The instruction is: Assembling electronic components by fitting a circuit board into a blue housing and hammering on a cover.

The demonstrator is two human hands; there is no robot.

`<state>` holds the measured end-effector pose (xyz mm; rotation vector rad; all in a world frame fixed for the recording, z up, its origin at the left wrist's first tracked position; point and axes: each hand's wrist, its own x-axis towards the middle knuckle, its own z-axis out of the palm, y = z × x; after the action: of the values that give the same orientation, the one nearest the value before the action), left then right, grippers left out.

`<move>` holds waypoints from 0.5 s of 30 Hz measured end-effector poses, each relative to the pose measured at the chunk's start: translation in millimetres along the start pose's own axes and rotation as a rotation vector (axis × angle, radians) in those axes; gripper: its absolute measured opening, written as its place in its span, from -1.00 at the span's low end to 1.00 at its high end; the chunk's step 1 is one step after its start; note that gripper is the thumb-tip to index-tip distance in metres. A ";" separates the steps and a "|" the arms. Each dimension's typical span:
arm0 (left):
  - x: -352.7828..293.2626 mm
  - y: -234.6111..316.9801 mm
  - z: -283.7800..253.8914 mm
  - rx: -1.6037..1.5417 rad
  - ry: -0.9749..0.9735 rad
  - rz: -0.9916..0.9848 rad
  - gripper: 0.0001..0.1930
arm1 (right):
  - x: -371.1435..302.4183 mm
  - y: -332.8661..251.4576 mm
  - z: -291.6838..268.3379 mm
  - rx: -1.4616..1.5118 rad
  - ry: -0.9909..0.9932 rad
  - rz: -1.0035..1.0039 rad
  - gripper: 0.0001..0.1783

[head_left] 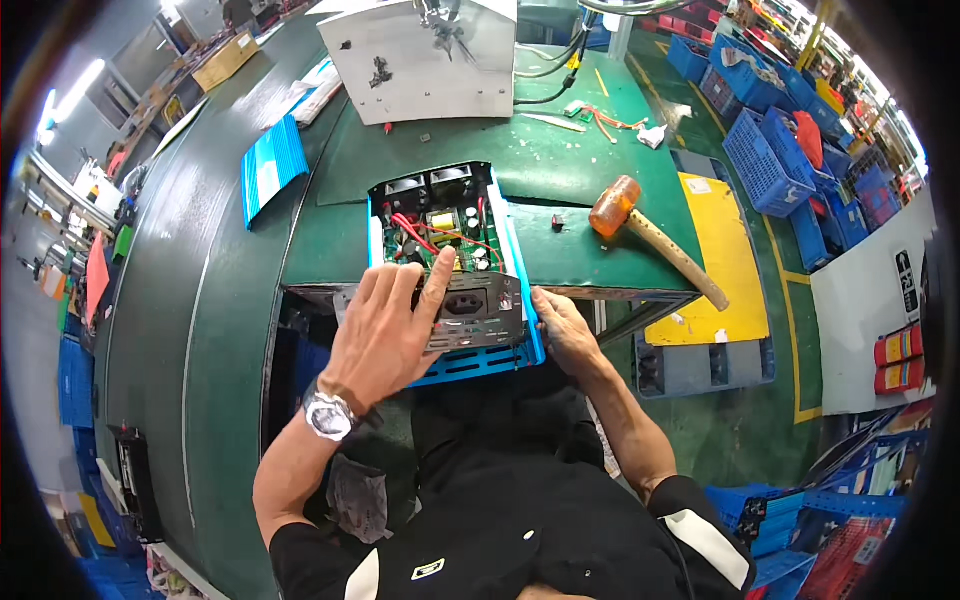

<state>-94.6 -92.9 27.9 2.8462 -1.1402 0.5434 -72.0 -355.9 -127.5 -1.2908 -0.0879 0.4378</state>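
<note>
A power inverter (452, 235) with its top off lies at the near edge of the green bench, its circuit board, red wires and two fans showing. Its housing (518, 262) is blue, and a black end panel (480, 312) with a socket faces me. My left hand (385, 325) rests on the left of this panel, fingers stretched toward the board and apart. At the right side, my right hand (568, 335) grips the edge of the blue housing, its thumb on the side wall and its other fingers partly hidden.
A mallet (650, 232) with an amber head lies to the right, its handle past the bench edge. A blue ribbed cover (273, 170) lies at left. Behind stands a white metal box (425, 65) with cables. A yellow sheet (710, 270) covers a pallet at right.
</note>
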 end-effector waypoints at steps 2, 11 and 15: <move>-1.2 16.3 -0.8 0.027 0.025 -0.110 0.16 | 1.1 8.0 6.3 0.111 0.026 -0.074 -0.55; 1.1 41.3 -13.3 -0.081 0.081 -0.368 0.01 | 12.0 24.0 27.1 0.373 0.103 -0.020 -0.52; -1.7 40.2 -20.5 -0.148 0.028 -0.447 0.04 | 11.5 25.2 35.6 0.493 0.039 -0.029 -0.52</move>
<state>-129.3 -118.1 42.5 2.8173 -0.4842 0.4443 -79.0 -314.3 -143.1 -0.8111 0.0334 0.3793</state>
